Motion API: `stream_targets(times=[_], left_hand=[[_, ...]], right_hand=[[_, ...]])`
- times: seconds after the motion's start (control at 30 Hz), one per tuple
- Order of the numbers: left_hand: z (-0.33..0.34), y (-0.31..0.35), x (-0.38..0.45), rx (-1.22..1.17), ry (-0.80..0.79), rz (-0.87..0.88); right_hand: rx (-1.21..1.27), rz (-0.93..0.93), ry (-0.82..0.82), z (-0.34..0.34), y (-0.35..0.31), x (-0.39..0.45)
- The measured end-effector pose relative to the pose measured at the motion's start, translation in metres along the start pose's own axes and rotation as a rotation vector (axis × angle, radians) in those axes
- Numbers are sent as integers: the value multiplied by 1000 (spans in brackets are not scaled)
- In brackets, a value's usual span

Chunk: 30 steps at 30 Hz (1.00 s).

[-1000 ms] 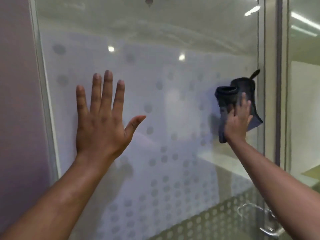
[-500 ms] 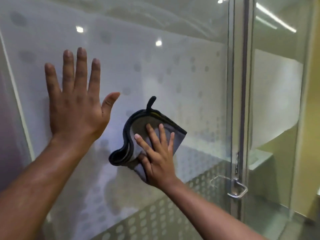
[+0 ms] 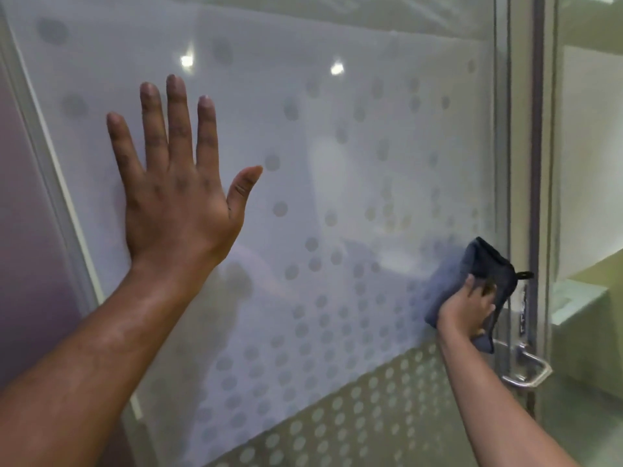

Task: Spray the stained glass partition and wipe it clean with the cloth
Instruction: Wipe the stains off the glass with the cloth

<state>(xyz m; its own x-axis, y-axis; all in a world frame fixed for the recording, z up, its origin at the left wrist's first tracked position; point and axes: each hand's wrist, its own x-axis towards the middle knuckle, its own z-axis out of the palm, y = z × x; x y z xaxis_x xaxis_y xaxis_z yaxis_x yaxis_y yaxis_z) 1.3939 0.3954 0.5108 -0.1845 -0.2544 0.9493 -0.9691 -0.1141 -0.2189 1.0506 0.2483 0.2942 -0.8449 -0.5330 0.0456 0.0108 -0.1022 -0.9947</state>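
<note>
Left hand lies flat, fingers splayed, on dotted frosted glass partition; right hand presses crumpled dark cloth beside the metal frame edge.

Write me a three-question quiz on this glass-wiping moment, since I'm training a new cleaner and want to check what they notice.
1. True or false: the left hand lies flat with fingers spread on the glass partition.
2. Which hand holds the cloth?
A. left
B. right
C. both
3. Fill in: the cloth is by the panel's right edge, just above the metal door ____.

Key
1. True.
2. B, the right hand.
3. handle.
</note>
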Motion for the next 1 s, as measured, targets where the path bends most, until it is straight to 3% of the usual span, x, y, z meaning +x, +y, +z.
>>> stream_targets(times=[0.1,0.17,0.27,0.33,0.4,0.5,0.6,0.83,0.9,1.0], left_hand=[[0,0,0,-19,3,3],[-1,1,0,-28,-3,-4],[-3,1,0,-19,-31,-4],[-5,2,0,-6,-66,-6],[-10,4,0,-31,-103,-16],[-33,-6,-1,-187,-126,-23],[-59,-39,-19,-148,-6,54],[-57,-130,-58,103,13,-40],[-56,-134,-57,139,-27,-32],[-55,-132,-56,134,-59,-46]], right_hand=[[-37,-97,-24,12,13,-72],[-36,-272,-76,25,23,-135],[-175,-799,-190,30,52,-232],[-237,-1131,-301,23,81,-254],[-258,-1298,-335,16,90,-240],[-242,-1243,-368,18,42,-213],[-148,-1205,-360,30,-68,-191],[-162,-1570,-297,65,-316,-223],[-155,-1585,-293,73,-346,-250],[-130,-1596,-277,79,-341,-285]])
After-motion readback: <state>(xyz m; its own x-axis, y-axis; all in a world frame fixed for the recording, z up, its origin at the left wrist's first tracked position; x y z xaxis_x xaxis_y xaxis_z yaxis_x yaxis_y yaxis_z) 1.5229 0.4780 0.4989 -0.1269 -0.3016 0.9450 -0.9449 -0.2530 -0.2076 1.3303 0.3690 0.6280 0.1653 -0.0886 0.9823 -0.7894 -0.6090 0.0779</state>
